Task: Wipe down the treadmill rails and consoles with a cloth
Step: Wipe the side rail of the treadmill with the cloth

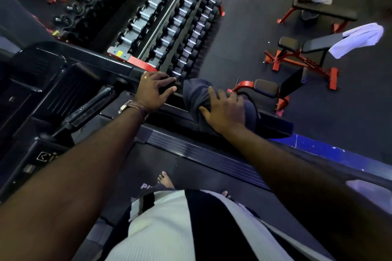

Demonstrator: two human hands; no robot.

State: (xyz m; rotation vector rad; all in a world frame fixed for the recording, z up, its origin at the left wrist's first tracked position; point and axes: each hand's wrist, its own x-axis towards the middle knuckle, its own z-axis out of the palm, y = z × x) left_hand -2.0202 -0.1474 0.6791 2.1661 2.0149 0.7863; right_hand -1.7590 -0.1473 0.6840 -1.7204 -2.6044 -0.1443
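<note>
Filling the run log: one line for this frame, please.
phase: rail wipe | left hand: rests on treadmill rail | right hand: presses dark cloth flat on rail

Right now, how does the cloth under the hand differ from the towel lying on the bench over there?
The cloth is dark blue; the towel is white. The cloth lies over the treadmill handrail with the right hand pressed on it; the towel hangs off an adjustable bench, touched by nobody. Both are draped loosely over gym equipment.
</note>
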